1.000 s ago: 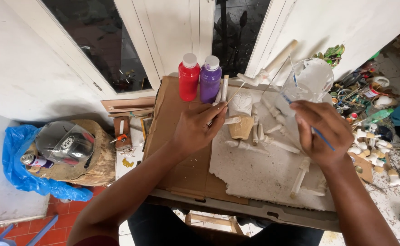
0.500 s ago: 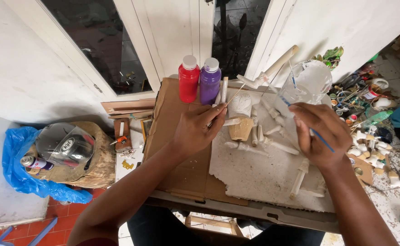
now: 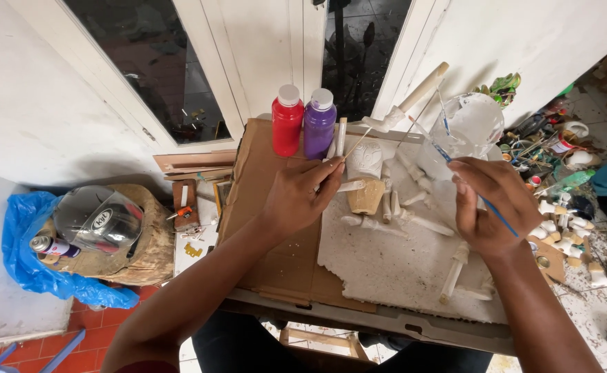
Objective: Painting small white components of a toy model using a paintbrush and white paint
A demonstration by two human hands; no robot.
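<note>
My left hand (image 3: 300, 199) pinches a thin wooden stick (image 3: 357, 144) that points up toward a white pipe-shaped piece. It hovers just left of a small cup (image 3: 365, 181), white on top and tan below. My right hand (image 3: 490, 206) grips a blue-handled paintbrush (image 3: 502, 218), whose tip points up and left toward a clear plastic container (image 3: 472, 124). A red bottle (image 3: 287, 121) and a purple bottle (image 3: 318, 124) stand behind my left hand. Several white-painted pieces (image 3: 414, 222) lie between my hands on a white foam board (image 3: 393, 266).
The foam board rests on brown cardboard (image 3: 258, 207) over a small table. A helmet (image 3: 99, 220), a spray can (image 3: 46, 245) and a blue plastic bag (image 3: 16, 238) are on the left. Paint pots and small white pieces (image 3: 566, 224) clutter the floor at right. A white door stands behind.
Both hands stay almost where they were. The fingers of my left hand have shifted slightly on the stick near the cup.
</note>
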